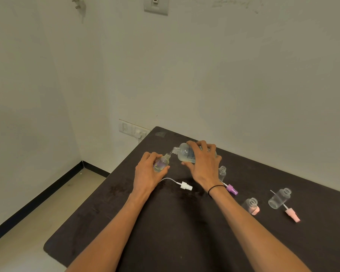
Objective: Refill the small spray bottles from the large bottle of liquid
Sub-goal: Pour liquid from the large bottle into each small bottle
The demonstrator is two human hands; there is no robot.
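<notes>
Dark table [165,242], set against a pale wall.

Near right: pink spray cap [291,214] with dip tube, lying flat; just beside it a clear open bottle [280,198], upright. To its left, a second clear open bottle [250,204] beside a pink cap [256,211].

Middle: purple spray cap [232,189], lying flat, near a small clear open bottle [222,173], upright. White spray cap [185,186] with curved tube, lying between the two forearms.

Far: left hand [145,173], fingers and thumb curled round a small spray bottle [161,163], mouth open and tilted right. Right hand [202,163], fingers spread over and gripping the large bottle [185,153], tipped leftward, its open neck just above the small bottle's mouth; clear liquid shows in both.

Wall socket plate [133,130], beyond the table's far left corner.
</notes>
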